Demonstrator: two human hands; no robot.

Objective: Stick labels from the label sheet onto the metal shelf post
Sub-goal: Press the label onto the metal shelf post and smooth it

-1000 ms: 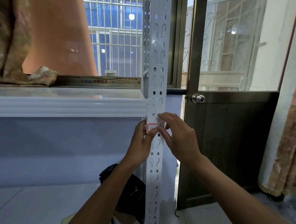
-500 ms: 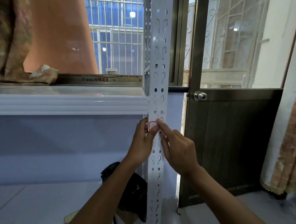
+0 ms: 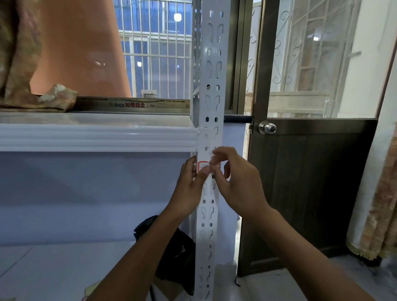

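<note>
A white perforated metal shelf post stands upright in the middle of the view. A small white label with a red border sits on its front face just below the sill. My left hand wraps the post from the left, with its thumb lying across the label's lower edge. My right hand is at the post's right side, fingers curled and apart, fingertips touching the label's right end. The label sheet is not in view.
A white window sill meets the post on the left, with folded cloth on top. A dark door with a round knob stands right of the post. A black bag lies on the floor by the post's foot.
My right hand's fingers, laid flat over the label half a second ago, have curled up and back to its right end. My left hand has kept its hold on the post.
</note>
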